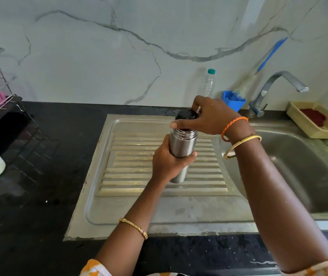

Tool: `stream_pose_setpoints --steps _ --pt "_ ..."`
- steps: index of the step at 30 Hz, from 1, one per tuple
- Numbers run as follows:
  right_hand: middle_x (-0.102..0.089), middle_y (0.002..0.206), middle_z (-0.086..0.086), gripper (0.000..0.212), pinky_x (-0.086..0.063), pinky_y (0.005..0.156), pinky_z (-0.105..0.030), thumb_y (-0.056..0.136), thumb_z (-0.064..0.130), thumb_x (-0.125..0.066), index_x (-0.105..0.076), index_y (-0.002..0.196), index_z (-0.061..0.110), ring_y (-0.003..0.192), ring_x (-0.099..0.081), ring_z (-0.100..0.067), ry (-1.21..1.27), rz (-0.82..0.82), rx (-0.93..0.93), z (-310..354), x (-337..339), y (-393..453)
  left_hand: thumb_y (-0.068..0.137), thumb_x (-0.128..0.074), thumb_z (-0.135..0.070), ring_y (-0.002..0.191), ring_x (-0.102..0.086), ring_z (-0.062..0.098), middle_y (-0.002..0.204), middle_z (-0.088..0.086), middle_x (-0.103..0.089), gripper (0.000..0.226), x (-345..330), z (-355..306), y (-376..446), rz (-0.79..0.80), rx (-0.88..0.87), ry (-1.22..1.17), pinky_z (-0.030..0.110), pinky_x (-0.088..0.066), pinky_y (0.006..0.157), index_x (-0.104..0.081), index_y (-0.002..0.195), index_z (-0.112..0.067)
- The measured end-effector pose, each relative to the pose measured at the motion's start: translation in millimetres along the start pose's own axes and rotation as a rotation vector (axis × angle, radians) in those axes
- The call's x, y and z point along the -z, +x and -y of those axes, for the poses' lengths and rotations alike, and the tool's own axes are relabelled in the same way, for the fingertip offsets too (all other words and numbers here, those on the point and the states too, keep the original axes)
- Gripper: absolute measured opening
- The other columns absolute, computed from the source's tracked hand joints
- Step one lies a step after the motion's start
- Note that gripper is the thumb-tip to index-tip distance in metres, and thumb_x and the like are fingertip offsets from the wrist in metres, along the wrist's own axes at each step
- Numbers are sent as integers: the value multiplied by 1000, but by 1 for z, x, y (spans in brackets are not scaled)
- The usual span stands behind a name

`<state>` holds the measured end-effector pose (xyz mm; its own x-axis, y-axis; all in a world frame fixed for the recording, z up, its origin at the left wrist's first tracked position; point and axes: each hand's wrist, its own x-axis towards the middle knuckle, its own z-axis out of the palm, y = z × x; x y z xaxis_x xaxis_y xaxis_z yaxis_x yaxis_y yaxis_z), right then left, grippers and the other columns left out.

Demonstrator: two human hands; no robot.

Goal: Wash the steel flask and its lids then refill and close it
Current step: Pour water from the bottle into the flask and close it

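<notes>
While the left hand (168,160) wraps the flask (181,150) mid-body at frame centre, held upright over the ribbed drainboard (139,172), the right hand (209,116) pinches the black lid (186,114) just above the threaded neck — tilted, not seated. Rigid steel, probably slick if wet, so the waist is the sound place to grip; the lid looks light and best taken by its rim. Farther back, at upper right, stands the tap (278,84).
</notes>
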<state>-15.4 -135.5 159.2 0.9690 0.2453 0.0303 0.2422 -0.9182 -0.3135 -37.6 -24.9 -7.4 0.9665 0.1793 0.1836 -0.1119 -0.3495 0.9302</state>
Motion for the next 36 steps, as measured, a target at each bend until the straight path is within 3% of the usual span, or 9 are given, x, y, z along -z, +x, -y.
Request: stream_pose_setpoints --steps 4,7,11,15,20,25,28,33,36 --pt "-61 112 -4 83 -48 84 -30 63 77 -54 -54 118 14 99 -58 -17 237 43 -68 -7 0 1 56 -80 -54 80 -64 0 86 -20 -66 53 0 1 -1 2 2 0 36 -57 72 -49 97 -45" --pt "-38 147 4 93 -36 111 -38 69 57 -68 -28 146 24 132 -40 -13 446 218 75 -16 -4 -2 54 -77 -58 78 -64 3 86 -17 -67 56 -1 2 -2 -13 2 -6 37 -56 71 -50 99 -41" --pt "-53 132 -2 62 -42 106 -40 84 10 -68 -40 139 16 125 -49 -13 668 137 184 -28 -24 -11 54 -77 -59 77 -64 3 86 -16 -68 57 -3 3 -3 -16 -5 -8 38 -57 69 -51 101 -40" --pt "-52 132 7 66 -47 99 -36 81 7 -71 -38 136 22 125 -48 -6 815 -96 126 -30 -47 -34 59 -83 -51 76 -64 2 85 -15 -67 54 -3 4 -2 -12 -1 -4 36 -57 68 -52 101 -40" --pt "-56 88 7 48 -47 73 -25 74 8 -77 -59 117 19 79 -53 -9 725 -308 77 -30 -42 -27 53 -80 -55 76 -65 3 85 -16 -68 55 -3 5 -1 1 32 -33 39 -57 69 -52 98 -40" --pt "-47 136 3 71 -41 102 -33 71 10 -80 -44 130 30 124 -45 -10 900 -129 65 -31 -43 -14 53 -80 -55 75 -65 3 85 -16 -68 55 -3 4 -2 6 21 -48 40 -57 69 -52 99 -41" --pt "-56 130 -1 67 -41 107 -43 74 0 -75 -46 131 17 122 -53 -13 1013 -95 114 -28 -49 -11 54 -80 -55 75 -65 1 85 -16 -68 55 -3 3 -2 14 20 -47 40 -58 69 -52 99 -41" --pt "-63 111 8 81 -45 84 -9 62 40 -84 -44 129 19 102 -59 -5 724 -479 -6 1 -64 -30 60 -85 -45 74 -61 0 82 -18 -63 53 -1 0 -2 14 24 7 35 -57 70 -44 95 -45" --pt "-66 88 11 72 -48 72 -16 60 56 -79 -51 118 24 81 -60 0 682 -648 -111 4 -65 -42 57 -83 -50 78 -63 4 85 -17 -66 55 -1 1 -2 17 34 2 38 -57 70 -45 96 -46"
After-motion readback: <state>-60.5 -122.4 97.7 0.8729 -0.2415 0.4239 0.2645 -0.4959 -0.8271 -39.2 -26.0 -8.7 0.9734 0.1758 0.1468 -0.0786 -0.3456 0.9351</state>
